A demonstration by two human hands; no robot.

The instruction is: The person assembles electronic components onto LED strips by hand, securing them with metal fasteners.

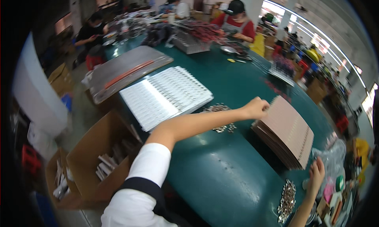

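At the lower right of the green surface (213, 183), a pile of small metallic pieces (287, 200) lies just beside our right forearm, which rises from the lower edge. Our right hand (317, 171), fingers curled upward, is near the lower-right end of a stack of brown sheets (290, 128); its grip is narrow, and we cannot tell whether anything is in it. The stack sits on the right part of the surface, long axis slanting from upper left to lower right, layered edges facing us. We reach our left arm across, elbow bent, and its hand (257, 108) is at the stack's upper-left end, the grip pinched small; whether it holds a sheet we cannot tell. Farther left lie a stack of silvery-white sheets (166, 95) and a grey board (126, 71). Beyond, we see a person in red sleeves (237, 26).
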